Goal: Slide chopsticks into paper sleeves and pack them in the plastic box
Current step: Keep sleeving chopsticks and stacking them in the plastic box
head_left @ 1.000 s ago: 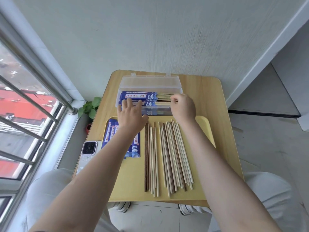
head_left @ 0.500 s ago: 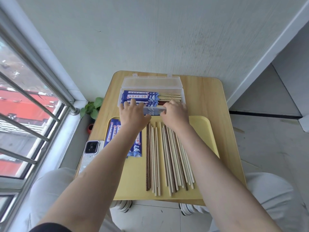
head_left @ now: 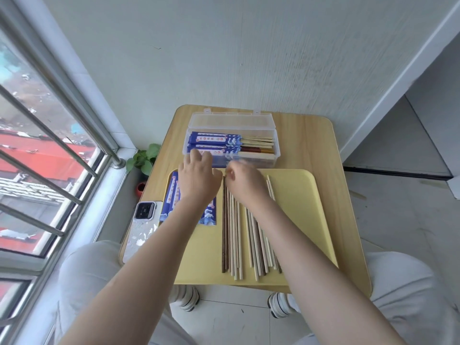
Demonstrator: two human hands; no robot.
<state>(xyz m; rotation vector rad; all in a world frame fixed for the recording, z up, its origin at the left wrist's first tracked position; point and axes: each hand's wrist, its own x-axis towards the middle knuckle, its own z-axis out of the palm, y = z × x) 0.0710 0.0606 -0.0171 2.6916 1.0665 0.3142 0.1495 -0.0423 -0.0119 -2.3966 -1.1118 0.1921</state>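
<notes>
A clear plastic box (head_left: 276, 148) stands open at the table's far side, with blue-sleeved chopsticks (head_left: 216, 141) lying in it, bare ends to the right. Loose pale and dark chopsticks (head_left: 236, 241) lie lengthwise on a yellow tray (head_left: 298, 210). Empty blue paper sleeves (head_left: 171, 195) are stacked at the tray's left. My left hand (head_left: 199, 178) hovers over the sleeves, fingers straight and reaching the box's front wall. My right hand (head_left: 246, 181) is blurred, its fingers curled over the far ends of the loose chopsticks; whether it holds one is unclear.
A phone (head_left: 143, 220) lies on the wooden table (head_left: 323, 155) left of the tray, near the edge. A small potted plant (head_left: 144, 158) sits below by the window rail. The wall is right behind the box. My knees are under the table's near edge.
My right hand has drawn back from the box to the far ends of the loose chopsticks. My left hand has stayed near the box's front wall.
</notes>
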